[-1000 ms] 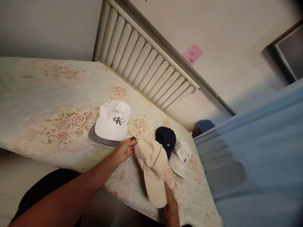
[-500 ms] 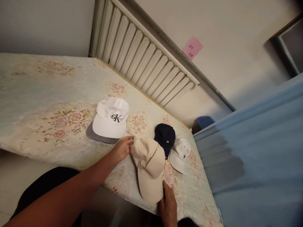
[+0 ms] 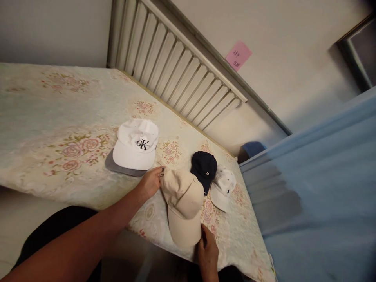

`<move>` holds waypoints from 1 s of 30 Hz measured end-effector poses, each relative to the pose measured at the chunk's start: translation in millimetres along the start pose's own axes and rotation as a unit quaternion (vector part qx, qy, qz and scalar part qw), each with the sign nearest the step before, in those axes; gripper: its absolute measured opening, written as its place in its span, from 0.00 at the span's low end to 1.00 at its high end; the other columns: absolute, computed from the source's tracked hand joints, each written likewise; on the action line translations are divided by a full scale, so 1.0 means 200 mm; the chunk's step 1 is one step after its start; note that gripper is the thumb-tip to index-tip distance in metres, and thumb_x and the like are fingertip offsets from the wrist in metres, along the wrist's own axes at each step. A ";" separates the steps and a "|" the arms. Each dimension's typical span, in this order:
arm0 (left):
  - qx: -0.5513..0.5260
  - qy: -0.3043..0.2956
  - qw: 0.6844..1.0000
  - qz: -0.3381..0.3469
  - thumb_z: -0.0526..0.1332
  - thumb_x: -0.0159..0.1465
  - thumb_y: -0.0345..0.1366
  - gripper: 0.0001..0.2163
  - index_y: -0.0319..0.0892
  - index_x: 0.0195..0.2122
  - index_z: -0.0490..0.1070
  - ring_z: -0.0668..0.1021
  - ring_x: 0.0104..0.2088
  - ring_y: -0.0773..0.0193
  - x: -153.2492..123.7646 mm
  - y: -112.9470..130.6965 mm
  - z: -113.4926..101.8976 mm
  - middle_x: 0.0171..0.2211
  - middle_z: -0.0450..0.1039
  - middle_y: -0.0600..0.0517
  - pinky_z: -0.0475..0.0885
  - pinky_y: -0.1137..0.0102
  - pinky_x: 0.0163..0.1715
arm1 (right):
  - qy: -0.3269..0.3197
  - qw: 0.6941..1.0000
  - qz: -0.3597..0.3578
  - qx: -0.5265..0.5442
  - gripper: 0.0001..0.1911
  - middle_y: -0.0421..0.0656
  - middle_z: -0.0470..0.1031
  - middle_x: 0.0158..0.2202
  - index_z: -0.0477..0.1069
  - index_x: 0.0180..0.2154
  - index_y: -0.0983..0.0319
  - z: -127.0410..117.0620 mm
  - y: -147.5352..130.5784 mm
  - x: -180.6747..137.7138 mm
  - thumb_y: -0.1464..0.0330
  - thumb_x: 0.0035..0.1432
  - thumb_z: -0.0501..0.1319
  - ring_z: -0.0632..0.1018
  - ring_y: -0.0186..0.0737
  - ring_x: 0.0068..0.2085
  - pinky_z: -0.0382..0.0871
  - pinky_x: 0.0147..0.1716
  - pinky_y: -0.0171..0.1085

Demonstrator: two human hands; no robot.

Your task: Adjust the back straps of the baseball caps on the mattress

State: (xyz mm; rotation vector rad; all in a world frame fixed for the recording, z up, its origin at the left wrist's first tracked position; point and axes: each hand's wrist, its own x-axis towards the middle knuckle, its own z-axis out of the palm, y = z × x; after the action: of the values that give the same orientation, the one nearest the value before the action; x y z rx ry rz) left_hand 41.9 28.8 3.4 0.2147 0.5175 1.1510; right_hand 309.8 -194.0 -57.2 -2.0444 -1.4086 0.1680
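Head view: left hand pinches the back of the beige cap; right hand holds its brim by the floral cloth's near edge. Navy cap lies just beyond; cloth stretches left past the CK cap.

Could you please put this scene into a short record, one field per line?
Left hand: left hand pinches the edge of the beige cap away from its brim
Right hand: right hand at the side of that brim, fingers partly hidden
Left of the beige cap: white cap with black letters, a grey brim showing beneath
Beyond it: dark cap beside a pale cap
Surface: floral cloth
Background: radiator, pink note, blue curtain
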 end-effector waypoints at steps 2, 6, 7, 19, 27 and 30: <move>-0.001 0.001 1.000 0.003 0.58 0.54 0.22 0.06 0.34 0.30 0.73 0.78 0.25 0.66 0.00 0.00 0.00 0.26 0.77 0.49 0.72 0.74 0.27 | 0.004 1.000 0.001 0.005 0.20 0.51 0.77 0.47 0.74 0.48 0.63 0.00 -0.01 0.00 0.67 0.54 0.55 0.75 0.51 0.49 0.66 0.52 0.49; 0.002 0.000 1.000 -0.001 0.58 0.55 0.20 0.06 0.33 0.29 0.74 0.78 0.26 0.65 -0.01 -0.01 0.01 0.27 0.78 0.47 0.73 0.74 0.29 | 0.011 1.000 0.010 0.013 0.19 0.51 0.77 0.46 0.74 0.47 0.63 0.01 -0.02 0.00 0.66 0.54 0.55 0.75 0.51 0.48 0.66 0.51 0.49; 0.002 0.002 1.000 -0.002 0.57 0.55 0.20 0.07 0.33 0.30 0.74 0.78 0.26 0.65 -0.01 -0.01 0.01 0.27 0.78 0.47 0.73 0.73 0.29 | 0.014 1.000 0.013 0.014 0.19 0.51 0.77 0.46 0.74 0.46 0.63 0.01 -0.02 0.00 0.66 0.54 0.55 0.75 0.51 0.48 0.66 0.51 0.49; 0.002 0.025 1.000 -0.001 0.57 0.56 0.21 0.06 0.34 0.29 0.73 0.78 0.23 0.67 -0.01 -0.01 0.01 0.25 0.77 0.49 0.73 0.74 0.26 | 0.027 0.999 0.022 0.026 0.19 0.51 0.77 0.45 0.74 0.45 0.63 0.02 -0.02 0.00 0.64 0.53 0.55 0.75 0.50 0.48 0.66 0.51 0.47; 0.025 0.054 0.998 -0.013 0.57 0.52 0.20 0.07 0.35 0.28 0.72 0.78 0.23 0.64 -0.02 -0.01 0.02 0.23 0.78 0.49 0.73 0.72 0.26 | 0.019 0.990 0.108 0.094 0.18 0.48 0.80 0.41 0.77 0.39 0.62 -0.03 -0.02 0.10 0.61 0.48 0.58 0.78 0.48 0.44 0.70 0.46 0.42; 0.036 0.064 0.997 -0.027 0.56 0.50 0.18 0.08 0.35 0.25 0.72 0.78 0.22 0.63 -0.04 -0.01 0.03 0.21 0.77 0.49 0.71 0.72 0.23 | 0.026 0.976 0.155 0.152 0.20 0.48 0.81 0.36 0.76 0.39 0.64 -0.07 -0.03 0.23 0.58 0.46 0.61 0.79 0.45 0.36 0.73 0.37 0.40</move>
State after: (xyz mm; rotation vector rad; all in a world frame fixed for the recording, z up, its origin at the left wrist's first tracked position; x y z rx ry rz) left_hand 43.9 21.6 9.4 0.1892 0.6755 1.0980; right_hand 330.8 -159.3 -31.0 -1.9787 -0.9570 0.4319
